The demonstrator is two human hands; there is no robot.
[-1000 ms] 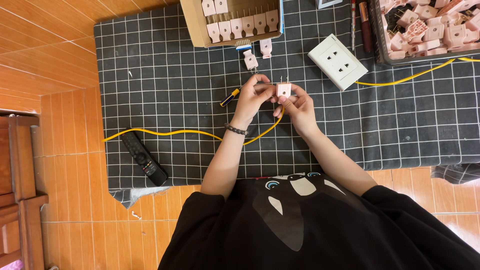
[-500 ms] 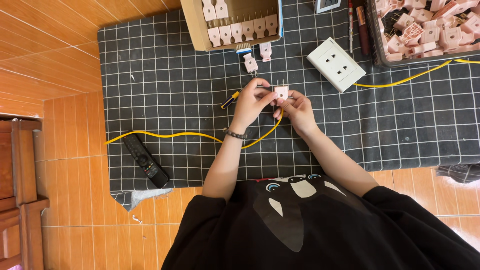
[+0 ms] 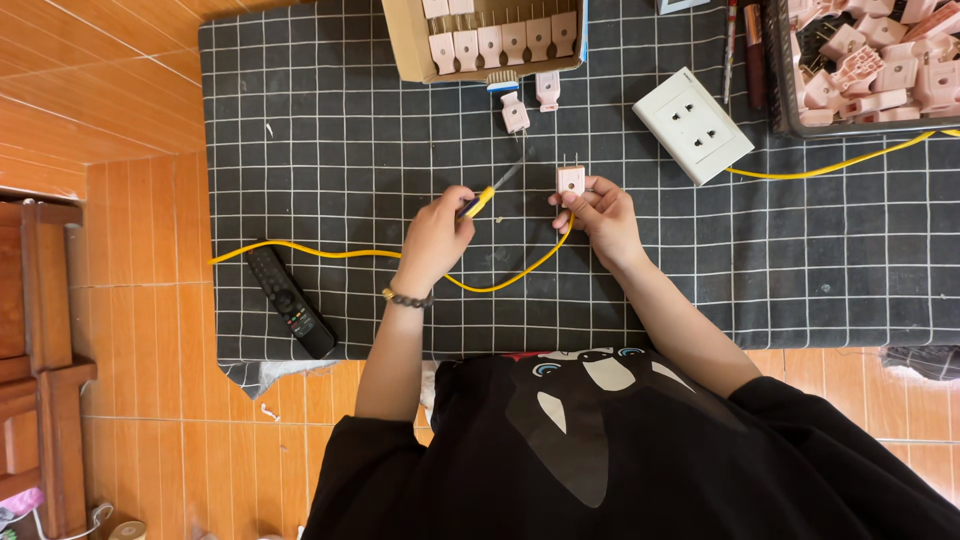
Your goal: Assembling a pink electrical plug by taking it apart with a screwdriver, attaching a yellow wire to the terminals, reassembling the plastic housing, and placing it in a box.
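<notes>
the left hand (image 3: 435, 235) is closing around a small screwdriver (image 3: 487, 196) with a yellow handle, now drawn away from the pink plug (image 3: 571, 180), where half a second earlier both hands were meeting at it. the right hand (image 3: 600, 212) is pinching the plug between fingertips, above the middle of the checked mat (image 3: 300, 130), with a yellow cable (image 3: 500, 282) looping below. the parting suggests the screw work on this plug is pausing or finishing. two loose plugs (image 3: 530, 100) are lying by the cardboard box (image 3: 410, 50) at the mat's far edge; a white socket (image 3: 692, 125) and a black remote (image 3: 290, 302) are resting nearby.
</notes>
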